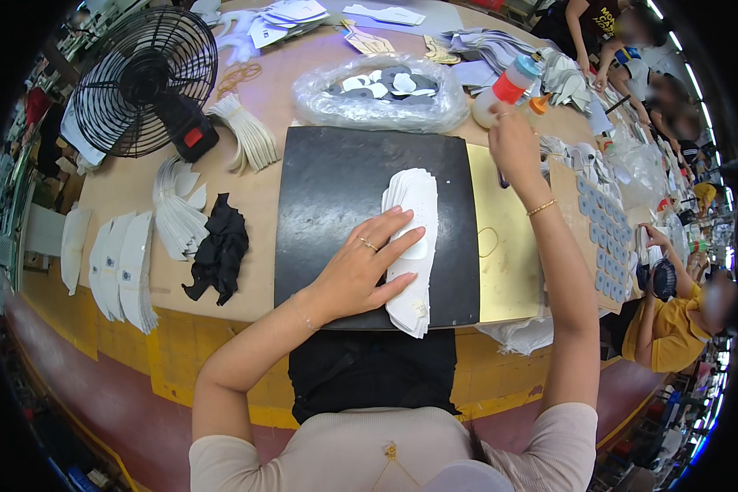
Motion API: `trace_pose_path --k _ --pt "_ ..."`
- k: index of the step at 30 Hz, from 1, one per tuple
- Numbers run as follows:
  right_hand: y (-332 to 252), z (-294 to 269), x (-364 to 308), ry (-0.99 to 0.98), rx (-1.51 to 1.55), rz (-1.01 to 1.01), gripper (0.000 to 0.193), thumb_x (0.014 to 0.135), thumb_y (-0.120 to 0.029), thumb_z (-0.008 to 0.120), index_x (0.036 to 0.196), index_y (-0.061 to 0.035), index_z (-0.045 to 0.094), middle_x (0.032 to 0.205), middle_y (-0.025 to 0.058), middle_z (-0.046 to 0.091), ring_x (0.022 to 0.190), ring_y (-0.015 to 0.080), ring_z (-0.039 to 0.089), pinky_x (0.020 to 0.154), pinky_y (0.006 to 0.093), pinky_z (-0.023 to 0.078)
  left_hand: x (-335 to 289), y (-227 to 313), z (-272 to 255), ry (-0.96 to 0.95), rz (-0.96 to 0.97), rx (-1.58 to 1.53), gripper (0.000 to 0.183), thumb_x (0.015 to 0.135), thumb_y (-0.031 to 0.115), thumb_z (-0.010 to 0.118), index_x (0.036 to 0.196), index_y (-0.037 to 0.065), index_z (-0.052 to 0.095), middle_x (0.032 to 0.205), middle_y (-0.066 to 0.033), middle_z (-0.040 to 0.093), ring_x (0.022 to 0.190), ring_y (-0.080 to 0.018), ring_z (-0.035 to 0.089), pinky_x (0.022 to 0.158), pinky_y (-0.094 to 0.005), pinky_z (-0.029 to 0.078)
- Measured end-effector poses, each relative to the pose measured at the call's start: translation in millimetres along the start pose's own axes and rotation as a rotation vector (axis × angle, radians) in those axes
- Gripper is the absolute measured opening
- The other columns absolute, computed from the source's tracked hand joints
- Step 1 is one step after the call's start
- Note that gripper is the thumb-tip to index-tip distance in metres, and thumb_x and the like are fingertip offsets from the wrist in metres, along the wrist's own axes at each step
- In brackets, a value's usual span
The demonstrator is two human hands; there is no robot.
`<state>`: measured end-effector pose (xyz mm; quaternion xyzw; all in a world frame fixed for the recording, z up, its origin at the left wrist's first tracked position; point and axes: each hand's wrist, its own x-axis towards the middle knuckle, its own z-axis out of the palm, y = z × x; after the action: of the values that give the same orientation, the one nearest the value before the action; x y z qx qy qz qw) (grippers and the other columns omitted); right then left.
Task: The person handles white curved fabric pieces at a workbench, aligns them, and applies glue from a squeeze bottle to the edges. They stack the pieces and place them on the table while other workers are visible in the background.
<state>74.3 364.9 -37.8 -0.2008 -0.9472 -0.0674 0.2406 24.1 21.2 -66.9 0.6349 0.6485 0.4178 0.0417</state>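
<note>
I judge the step in hand to be steadying a stack of white pieces (pixel 421 193) with one hand while the other works at the bottles. The stack lies lengthwise up and down the frame, right of centre, on a black mat (pixel 332 176) that rests on the tabletop (pixel 257 215); its lower end juts slightly past the mat's near edge. My left hand (pixel 379 256) presses down from the left, its grip wide: fingers spread across the stack, palm down, touching it rather than wrapped around it. My right hand (pixel 514 148) is at the upper right of the frame, above a yellow sheet (pixel 510 283), its fingers bent in at the lower part of a bottle with a red band (pixel 508 87). An orange-tipped bottle (pixel 539 104) stands just beside that. I cannot tell whether the right grip is closed on anything, since the back of the hand hides most of the fingers; a small dark shape below the palm is too unclear to name. As I read it, the next move calls for the left hand to pin the stack flat and even, and for the right to clear both bottles without tipping either.
</note>
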Motion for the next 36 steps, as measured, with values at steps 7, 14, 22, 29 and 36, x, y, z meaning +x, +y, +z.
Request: trace_pose_path --k 7,14,22,29,36 --pt "21 -18 55 -0.112 1.257 0.827 0.065 0.102 -0.046 0.039 0.145 0.0004 0.02 0.105 0.0233 0.068 0.079 0.0242 0.071 0.059 0.0311 0.058 0 3 -5 0.08 -0.087 -0.014 0.062 0.085 0.025 0.073 0.139 0.008 0.047 0.139 -0.0162 0.046 0.127 -0.0367 0.046 0.107 -0.0461 0.037" --pt "11 -29 73 -0.205 1.882 1.031 0.065 0.099 -0.065 0.009 0.15 -0.0255 0.014 0.13 0.032 0.055 0.094 0.0372 0.069 0.066 0.0356 0.06 -2 -6 1 0.127 -0.107 -0.021 0.059 0.086 0.027 0.072 0.136 0.007 0.05 0.132 -0.0159 0.049 0.12 -0.0352 0.05 0.103 -0.0452 0.039" --pt "-31 -45 39 -0.061 1.763 0.696 0.034 0.099 -0.019 0.055 0.127 -0.0162 0.036 0.119 0.0209 0.053 0.097 0.0305 0.062 0.078 0.0443 0.058 -1 -2 2 0.139 -0.151 -0.015 0.061 0.085 0.019 0.074 0.137 0.004 0.047 0.127 -0.0193 0.051 0.115 -0.0365 0.053 0.099 -0.041 0.044" --pt "-61 -100 -35 0.278 1.841 0.311 0.06 0.09 -0.011 0.067 0.14 -0.0135 0.033 0.128 0.0185 0.052 0.11 0.0349 0.062 0.099 0.0478 0.051 0 -1 2 0.209 -0.226 -0.139 0.056 0.087 0.019 0.072 0.136 0.005 0.049 0.123 -0.0163 0.052 0.105 -0.0306 0.056 0.09 -0.0376 0.048" --pt "-39 -128 -109 0.199 1.607 0.407 0.065 0.084 -0.028 0.078 0.135 -0.0033 0.046 0.109 0.0079 0.061 0.104 0.0255 0.064 0.095 0.0412 0.052 -22 26 -4 0.223 -0.503 -0.369 0.038 0.092 0.01 0.065 0.128 0.001 0.059 0.117 -0.0087 0.053 0.1 -0.0156 0.056 0.084 -0.0271 0.046"
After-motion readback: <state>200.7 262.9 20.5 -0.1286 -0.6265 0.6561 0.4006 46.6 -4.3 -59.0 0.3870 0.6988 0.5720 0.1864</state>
